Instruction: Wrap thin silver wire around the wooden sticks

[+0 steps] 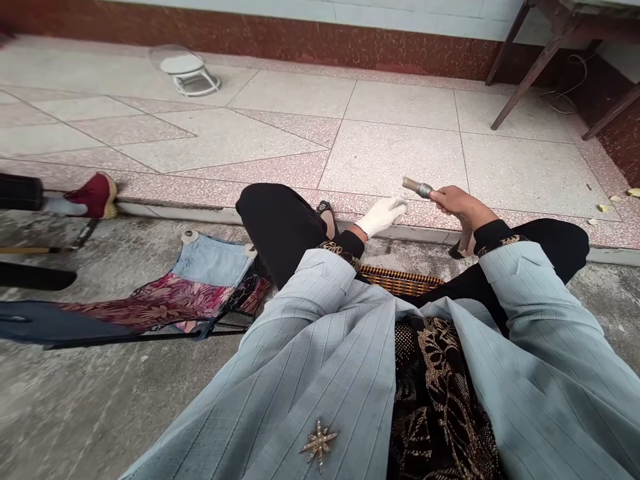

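Observation:
My left hand (384, 216), in a white knitted glove, is raised above the step edge with its fingers loosely bent and slightly apart; no object shows in it. My bare right hand (453, 201) is closed around a short brown stick (419, 187) wound with grey wire or tape. The stick's brown end points left, towards the gloved fingers, with a gap between them. The part inside my right hand is hidden. Below both hands, between my legs, the rim of a black and orange woven basket (403, 279) shows; its inside is hidden.
Ahead runs a raised tiled step (395, 157). A folding chair (200, 287) with patterned cloth stands at my left. Farther left is another person's red shoe (95, 195). A small white stool (187, 70) stands on the tiles, and a wooden table (533, 73) at the back right.

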Demonstrator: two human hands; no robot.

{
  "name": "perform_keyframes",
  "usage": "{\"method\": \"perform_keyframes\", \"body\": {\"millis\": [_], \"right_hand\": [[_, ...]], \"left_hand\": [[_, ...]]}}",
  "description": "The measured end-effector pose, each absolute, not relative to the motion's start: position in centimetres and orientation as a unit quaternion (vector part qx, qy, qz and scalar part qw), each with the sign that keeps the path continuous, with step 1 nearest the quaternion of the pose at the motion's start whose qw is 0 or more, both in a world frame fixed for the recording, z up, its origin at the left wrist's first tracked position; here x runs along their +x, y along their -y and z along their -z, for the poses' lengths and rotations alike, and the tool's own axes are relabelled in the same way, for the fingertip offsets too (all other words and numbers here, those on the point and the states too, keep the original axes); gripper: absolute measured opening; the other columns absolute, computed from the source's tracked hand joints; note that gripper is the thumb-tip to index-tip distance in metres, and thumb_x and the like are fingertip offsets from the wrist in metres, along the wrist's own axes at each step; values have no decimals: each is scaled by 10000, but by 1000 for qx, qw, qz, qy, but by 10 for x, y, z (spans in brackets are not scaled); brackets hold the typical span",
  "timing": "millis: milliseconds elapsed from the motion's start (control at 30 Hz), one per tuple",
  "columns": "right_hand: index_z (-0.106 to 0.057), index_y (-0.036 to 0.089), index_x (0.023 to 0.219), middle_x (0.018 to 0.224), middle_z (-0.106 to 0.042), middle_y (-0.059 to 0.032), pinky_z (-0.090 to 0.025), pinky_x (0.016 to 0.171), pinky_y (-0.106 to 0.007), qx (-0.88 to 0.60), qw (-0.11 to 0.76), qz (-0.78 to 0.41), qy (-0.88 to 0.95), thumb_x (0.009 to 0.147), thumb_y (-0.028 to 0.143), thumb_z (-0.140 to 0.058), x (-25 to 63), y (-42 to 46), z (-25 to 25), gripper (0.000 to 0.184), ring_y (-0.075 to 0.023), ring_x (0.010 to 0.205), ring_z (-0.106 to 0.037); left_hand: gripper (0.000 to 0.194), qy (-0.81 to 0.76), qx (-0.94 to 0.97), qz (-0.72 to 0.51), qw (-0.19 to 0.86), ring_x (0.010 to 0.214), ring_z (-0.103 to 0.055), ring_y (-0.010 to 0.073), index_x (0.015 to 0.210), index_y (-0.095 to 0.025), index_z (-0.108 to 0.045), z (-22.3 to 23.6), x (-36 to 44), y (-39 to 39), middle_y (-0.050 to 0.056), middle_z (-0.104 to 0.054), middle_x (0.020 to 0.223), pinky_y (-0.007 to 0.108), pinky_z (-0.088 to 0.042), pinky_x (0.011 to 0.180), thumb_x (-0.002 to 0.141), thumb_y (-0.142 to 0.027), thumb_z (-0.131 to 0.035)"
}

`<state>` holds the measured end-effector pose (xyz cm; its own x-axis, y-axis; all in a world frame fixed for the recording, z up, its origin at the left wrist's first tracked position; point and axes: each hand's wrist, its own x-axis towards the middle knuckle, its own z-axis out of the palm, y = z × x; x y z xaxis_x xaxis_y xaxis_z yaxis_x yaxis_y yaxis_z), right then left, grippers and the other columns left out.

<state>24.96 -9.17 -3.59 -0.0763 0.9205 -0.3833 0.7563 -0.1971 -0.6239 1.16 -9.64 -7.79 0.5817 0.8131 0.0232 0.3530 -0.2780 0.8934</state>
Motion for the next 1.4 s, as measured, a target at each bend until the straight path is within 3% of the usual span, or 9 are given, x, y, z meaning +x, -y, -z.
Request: {"method": "perform_keyframes", "body": {"millis": [133, 333, 467, 667, 800, 900, 1000, 1167, 1400], "right_hand": [[-577, 148, 862, 638, -492, -12, -329, 461, -222, -557, 257, -548, 569, 946, 467, -576, 244, 98, 37, 330, -90, 503, -411], [-590, 143, 878, 639, -495, 16, -340, 466, -197, -383, 283, -668, 571, 834, 557, -700, 242, 109, 27, 430, -68, 502, -420], [-583, 145, 857, 663, -525, 16, -361, 502, -205, -314, 175, -673, 646, 857, 573, -668, 245, 118, 11, 437, -61, 513, -425], [-552, 163, 732, 596, -491, 31, -341, 534, -235, -318, 8, -622, 715, 877, 623, -603, 251, 117, 8, 486, -78, 520, -419], [-568, 169, 709, 553, -487, 16, -329, 550, -268, -455, -27, -485, 747, 899, 575, -584, 254, 105, 25, 448, -105, 509, -426], [-682, 161, 934, 657, -594, -31, -346, 593, -289, -566, -43, -337, 751, 921, 483, -579, 247, 98, 39, 338, -143, 568, -507], [-700, 170, 1083, 862, -676, -103, -335, 623, -303, -625, -12, -227, 747, 942, 488, -533, 239, 96, 48, 386, -201, 728, -575], [-683, 202, 1102, 937, -680, -109, -315, 610, -305, -642, 96, -162, 743, 941, 515, -499, 240, 96, 50, 397, -223, 782, -558], [-512, 194, 817, 617, -473, 15, -326, 495, -246, -565, 391, -447, 573, 902, 548, -527, 231, 113, 78, 364, -110, 508, -411]], "left_hand": [[153, -348, 725, -224, 551, 463, -474, 87, 838, -158, -557, 83, 16, 98, -58, -485, 492, 218, -385, 550, 927, -193, -439], [128, -335, 712, -234, 570, 492, -507, 81, 854, -154, -558, 94, 12, 91, -42, -532, 531, 213, -404, 572, 929, -196, -464], [160, -391, 704, -218, 552, 477, -481, 85, 858, -152, -580, 87, 12, 85, -40, -515, 544, 222, -393, 544, 934, -244, -474], [172, -415, 782, -212, 415, 518, -482, 84, 881, -144, -635, 45, 3, 70, -37, -534, 570, 218, -345, 544, 881, -243, -495], [194, -384, 823, -172, 382, 515, -505, 83, 846, -137, -652, 27, -4, 74, -21, -575, 572, 219, -358, 549, 866, -243, -490], [217, -338, 845, -94, 403, 506, -512, 87, 869, -143, -670, 32, -4, 87, -13, -613, 589, 215, -360, 525, 868, -294, -516], [258, -336, 803, -116, 478, 519, -523, 94, 1030, -153, -633, 46, -1, 99, -29, -592, 589, 203, -392, 515, 901, -299, -464], [150, -365, 748, -169, 528, 469, -477, 84, 925, -161, -589, 56, 4, 102, -33, -551, 564, 189, -386, 454, 886, -265, -488], [147, -388, 678, -191, 594, 400, -412, 53, 941, -161, -588, 66, 16, 101, -31, -560, 562, 190, -414, 471, 889, -285, -528]]}}
